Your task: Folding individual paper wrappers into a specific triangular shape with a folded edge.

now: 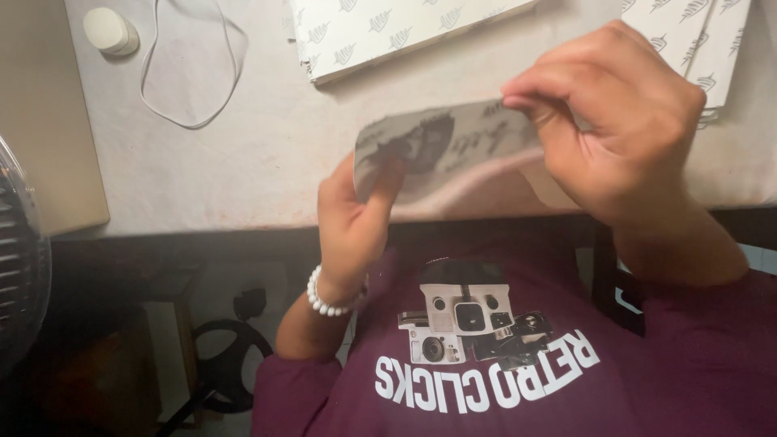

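While it hangs above the near edge of the desk [243,162], the printed card [441,146] runs its long axis left to right between both hands: left hand [352,218] pinching its left end, right hand [623,121] fingers closed on the right (upper) edge.

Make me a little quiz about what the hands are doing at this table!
1. True or false: both hands hold the grey printed card.
2. What is on the left hand's wrist: A a watch, B a white bead bracelet, C nothing?
3. Which part of the right hand pinches the card's top edge?

Key: 1 true. 2 B. 3 The fingertips.
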